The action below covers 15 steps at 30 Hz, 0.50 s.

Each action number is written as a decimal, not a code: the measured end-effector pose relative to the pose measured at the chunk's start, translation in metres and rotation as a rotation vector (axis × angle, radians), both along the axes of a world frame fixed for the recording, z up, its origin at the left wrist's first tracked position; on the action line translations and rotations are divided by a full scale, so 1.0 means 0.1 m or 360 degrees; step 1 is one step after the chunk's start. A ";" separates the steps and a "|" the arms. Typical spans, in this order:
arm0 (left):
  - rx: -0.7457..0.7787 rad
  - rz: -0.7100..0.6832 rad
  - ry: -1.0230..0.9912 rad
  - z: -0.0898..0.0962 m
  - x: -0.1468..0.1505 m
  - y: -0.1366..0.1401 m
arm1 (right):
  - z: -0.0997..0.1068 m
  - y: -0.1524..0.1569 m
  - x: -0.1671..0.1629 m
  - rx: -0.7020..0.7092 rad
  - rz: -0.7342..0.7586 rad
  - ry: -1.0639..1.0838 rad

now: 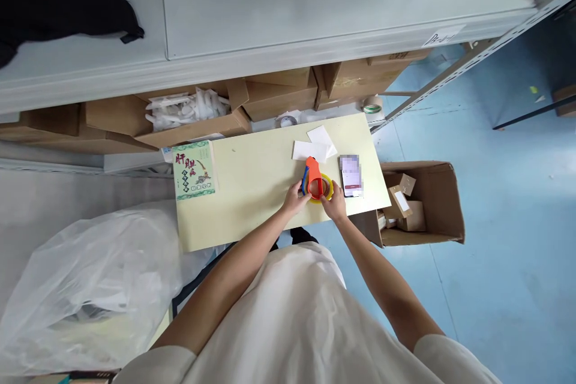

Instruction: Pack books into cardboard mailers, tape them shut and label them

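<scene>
Over the right half of a pale yellow table (252, 192), both hands grip one orange and blue tape dispenser (312, 169) loaded with a roll of yellowish tape (330, 187). My left hand (294, 199) closes on its blue left side. From the right, my right hand (335, 203) holds the tape roll's edge and the dispenser's lower end. Just beyond the dispenser lie white paper slips (310, 150). A phone (350, 175) with a lit screen rests to the right of my right hand. At the table's left end is a green and white book (194, 170).
A grey shelf (315, 6) crosses above the table's far side. Under it stand cardboard boxes, one holding white plastic packaging (189, 107). An open carton (450, 204) with small boxes sits on the floor at right. Clear plastic sheeting (112, 264) bulges at left.
</scene>
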<state>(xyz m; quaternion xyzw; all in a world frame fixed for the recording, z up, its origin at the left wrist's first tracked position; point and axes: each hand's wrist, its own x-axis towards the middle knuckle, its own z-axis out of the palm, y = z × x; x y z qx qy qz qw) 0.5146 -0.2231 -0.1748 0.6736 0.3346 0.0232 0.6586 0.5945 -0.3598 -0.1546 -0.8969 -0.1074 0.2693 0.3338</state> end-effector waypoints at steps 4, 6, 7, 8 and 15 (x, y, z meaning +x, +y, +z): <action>-0.0098 -0.0089 -0.0045 0.00 0.00 0.02 | -0.01 0.01 -0.01 -0.0062 0.0039 0.0001; -0.0118 -0.0088 0.0000 -0.01 0.00 0.04 | -0.02 0.00 -0.02 -0.0085 0.0059 -0.0016; -0.0115 -0.0072 0.0041 -0.01 0.00 0.05 | -0.03 0.00 -0.02 -0.0095 0.0069 -0.0024; -0.0106 -0.0052 0.0088 -0.03 -0.01 0.05 | -0.04 0.00 -0.03 -0.0103 0.0081 -0.0031; 0.0049 -0.0015 0.0229 0.03 -0.08 0.12 | -0.02 -0.02 -0.07 0.0037 0.0172 -0.0398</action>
